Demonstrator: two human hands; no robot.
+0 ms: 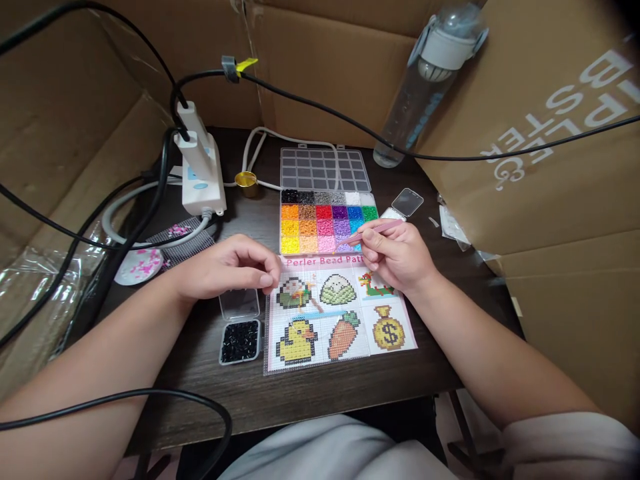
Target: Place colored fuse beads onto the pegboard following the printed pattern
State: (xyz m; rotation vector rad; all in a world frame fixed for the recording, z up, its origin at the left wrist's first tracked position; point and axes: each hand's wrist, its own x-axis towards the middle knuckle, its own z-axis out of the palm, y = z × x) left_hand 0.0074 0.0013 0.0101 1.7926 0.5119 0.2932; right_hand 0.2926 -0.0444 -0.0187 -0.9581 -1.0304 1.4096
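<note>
My right hand [400, 257] grips pink tweezers [383, 228], their thin tip pointing left over the front edge of the bead box [280, 223]. A tiny yellow-orange speck shows at that tip, too small to name surely. The box's compartments hold beads sorted by colour. My left hand [235, 267] is curled, thumb against the fingers, at the left edge of the pattern sheet [363, 333]; what its fingers hold, if anything, is hidden. The sheet shows a duck, a carrot, a money bag and other pictures. Below my left hand stands a small clear case of black beads [240, 341], lid open.
A white power strip [204, 177] with black cables stands at the left. Near it are a pegboard [187, 233] and a white dish [127, 267] with pink beads. A gold cup [247, 183], a water bottle [420, 93] and cardboard walls [330, 73] are behind.
</note>
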